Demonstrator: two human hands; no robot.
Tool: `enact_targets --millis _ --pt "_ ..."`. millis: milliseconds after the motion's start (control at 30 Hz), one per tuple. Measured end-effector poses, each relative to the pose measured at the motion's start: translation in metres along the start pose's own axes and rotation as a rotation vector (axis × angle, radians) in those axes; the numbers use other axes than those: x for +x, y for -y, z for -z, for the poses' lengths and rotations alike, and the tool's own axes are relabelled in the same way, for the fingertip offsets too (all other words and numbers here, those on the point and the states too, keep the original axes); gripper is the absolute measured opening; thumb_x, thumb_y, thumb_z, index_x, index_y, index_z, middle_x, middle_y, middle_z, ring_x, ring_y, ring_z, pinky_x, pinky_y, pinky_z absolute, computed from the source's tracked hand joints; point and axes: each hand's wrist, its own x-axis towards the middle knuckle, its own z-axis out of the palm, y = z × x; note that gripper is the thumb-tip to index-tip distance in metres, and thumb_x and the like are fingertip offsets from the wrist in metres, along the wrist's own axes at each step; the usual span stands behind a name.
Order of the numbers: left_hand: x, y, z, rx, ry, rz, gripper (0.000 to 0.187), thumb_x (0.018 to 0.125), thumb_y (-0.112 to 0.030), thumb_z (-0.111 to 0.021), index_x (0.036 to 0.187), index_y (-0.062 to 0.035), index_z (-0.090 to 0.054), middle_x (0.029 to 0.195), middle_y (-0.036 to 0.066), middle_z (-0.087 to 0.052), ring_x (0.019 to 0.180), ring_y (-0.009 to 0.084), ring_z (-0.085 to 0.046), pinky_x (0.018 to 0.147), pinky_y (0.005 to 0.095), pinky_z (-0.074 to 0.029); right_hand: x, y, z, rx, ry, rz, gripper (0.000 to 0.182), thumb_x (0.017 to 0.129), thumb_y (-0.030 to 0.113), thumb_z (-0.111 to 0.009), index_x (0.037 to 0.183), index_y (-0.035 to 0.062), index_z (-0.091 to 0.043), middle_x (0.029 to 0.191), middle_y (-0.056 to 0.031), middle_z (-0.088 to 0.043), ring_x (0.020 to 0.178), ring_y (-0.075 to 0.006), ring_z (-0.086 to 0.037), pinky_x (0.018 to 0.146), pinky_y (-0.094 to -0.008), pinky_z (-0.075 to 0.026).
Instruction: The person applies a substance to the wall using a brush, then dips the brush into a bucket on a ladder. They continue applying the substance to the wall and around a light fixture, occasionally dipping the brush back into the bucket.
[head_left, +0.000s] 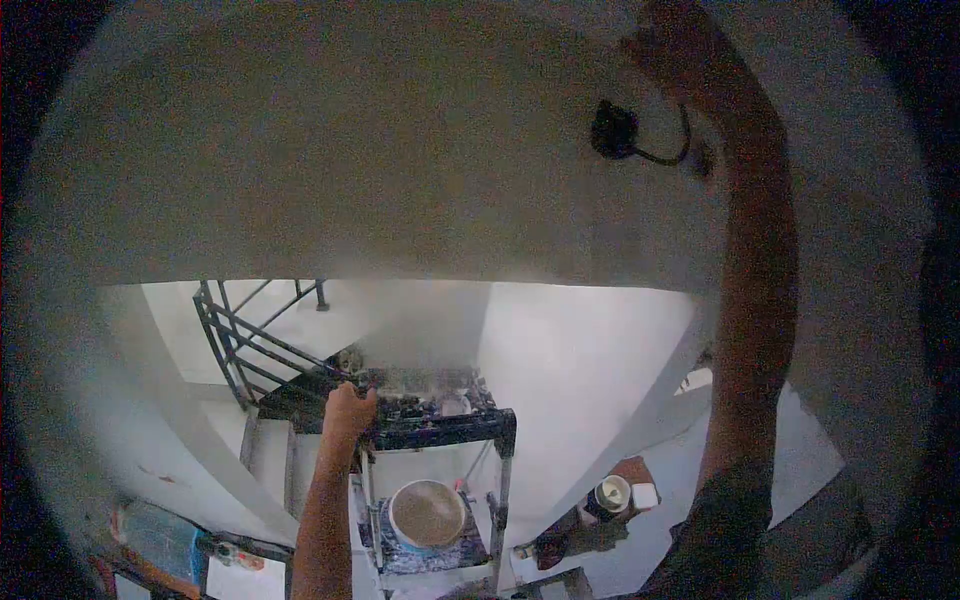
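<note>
My left hand point(348, 408) is closed around the left end of the dark top rail of a stepladder point(440, 430). A round white bucket point(428, 515) with greyish-beige contents sits on the ladder's spattered platform, below and right of that hand. My right hand point(680, 60) is raised high against the shadowed pale surface. Its fingers look curled, and the dimness hides what they hold, if anything. Below and left of it is a dark round fitting point(613, 130) on that surface, with a black cable point(665, 160) looping from it up towards my wrist.
A dark metal stair railing point(265, 345) stands left of the ladder, above stair steps point(270, 450). On the floor at lower right is an open container point(610, 495) beside a small white object point(645, 495). Blue-wrapped material point(165, 540) lies at lower left.
</note>
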Motion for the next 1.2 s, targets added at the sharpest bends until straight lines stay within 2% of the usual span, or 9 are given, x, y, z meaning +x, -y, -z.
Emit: enact_targets --millis 100,167,400,467,567,800,867,1100,1200 --pt "0.002 0.003 -0.002 0.001 0.014 -0.006 0.046 0.081 -0.036 -0.064 0.091 0.0095 -0.061 0.095 0.032 -0.062 0.093 0.0446 -0.061 0.080 0.0481 -0.050 0.008 -0.001 0.010 -0.016 0.033 -0.005 0.033 0.087 0.026 -0.066 0.110 0.0028 -0.064 0.114 -0.0189 -0.060 0.093 -0.0252 -0.062 0.081 -0.0377 -0.051" --pt "0.000 0.004 -0.002 0.013 0.042 -0.004 0.046 0.081 -0.036 -0.064 0.092 0.0096 -0.061 0.095 0.032 -0.062 0.093 0.0443 -0.061 0.080 0.0478 -0.051 0.022 0.010 0.046 0.419 0.640 0.016 0.035 0.089 0.023 -0.064 0.116 0.0022 -0.060 0.113 -0.0174 -0.059 0.089 -0.0239 -0.063 0.078 -0.0347 -0.053" --pt "0.001 0.005 -0.002 0.005 0.012 -0.026 0.045 0.081 -0.035 -0.064 0.089 0.0091 -0.060 0.091 0.031 -0.062 0.091 0.0450 -0.061 0.080 0.0490 -0.050 0.017 -0.001 0.011 0.615 0.129 -0.466 0.025 0.091 0.020 -0.062 0.091 -0.0049 -0.065 0.083 -0.0142 -0.066 0.074 -0.0186 -0.065 0.070 -0.0325 -0.054" --pt "0.000 0.002 0.002 0.013 0.027 -0.025 0.045 0.081 -0.036 -0.064 0.088 0.0091 -0.060 0.091 0.031 -0.062 0.091 0.0452 -0.061 0.081 0.0493 -0.050 0.048 -0.083 -0.046 -0.424 0.235 0.529 0.029 0.092 0.030 -0.054 0.093 0.0033 -0.064 0.072 -0.0092 -0.065 0.064 -0.0211 -0.064 0.064 -0.0393 -0.053" --pt "0.001 0.001 0.003 -0.004 0.040 -0.015 0.046 0.081 -0.035 -0.064 0.088 0.0094 -0.060 0.090 0.031 -0.063 0.090 0.0456 -0.061 0.081 0.0493 -0.050 0.010 -0.070 -0.018 0.608 0.376 0.074 0.030 0.091 0.032 -0.054 0.092 0.0033 -0.064 0.074 -0.0116 -0.065 0.066 -0.0294 -0.065 0.068 -0.0430 -0.052" --pt "0.003 -0.003 0.005 -0.009 0.080 0.036 0.045 0.079 -0.035 -0.064 0.086 0.0100 -0.061 0.088 0.030 -0.063 0.088 0.0450 -0.062 0.079 0.0488 -0.051 0.021 -0.086 -0.083 -0.310 -0.432 0.864 0.029 0.089 0.032 -0.058 0.090 0.0039 -0.065 0.074 -0.0107 -0.066 0.067 -0.0250 -0.065 0.071 -0.0411 -0.054" --pt "0.003 0.000 0.000 -0.001 0.085 0.041 0.045 0.079 -0.034 -0.064 0.086 0.0100 -0.061 0.088 0.030 -0.063 0.087 0.0446 -0.062 0.079 0.0488 -0.051 -0.011 -0.030 -0.027 0.834 0.226 -0.083 0.027 0.091 0.021 -0.062 0.083 -0.0051 -0.064 0.074 -0.0125 -0.065 0.067 -0.0187 -0.065 0.064 -0.0318 -0.055" --pt "0.004 0.000 0.000 -0.030 0.058 0.039 0.045 0.079 -0.034 -0.064 0.088 0.0098 -0.061 0.088 0.030 -0.063 0.088 0.0436 -0.063 0.077 0.0483 -0.051 0.003 -0.110 -0.077 0.526 0.294 -0.175 0.028 0.078 0.020 -0.070 0.102 0.0075 -0.065 0.091 -0.0074 -0.069 0.076 -0.0237 -0.066 0.074 -0.0379 -0.055" --pt "0.003 0.001 -0.002 -0.008 0.060 0.040 0.045 0.079 -0.035 -0.064 0.090 0.0093 -0.061 0.089 0.030 -0.063 0.089 0.0434 -0.063 0.078 0.0481 -0.051 0.003 -0.119 -0.098 -0.166 -0.123 0.623 0.034 0.074 0.019 -0.071 0.105 0.0084 -0.063 0.094 -0.0084 -0.068 0.078 -0.0247 -0.066 0.072 -0.0395 -0.055"
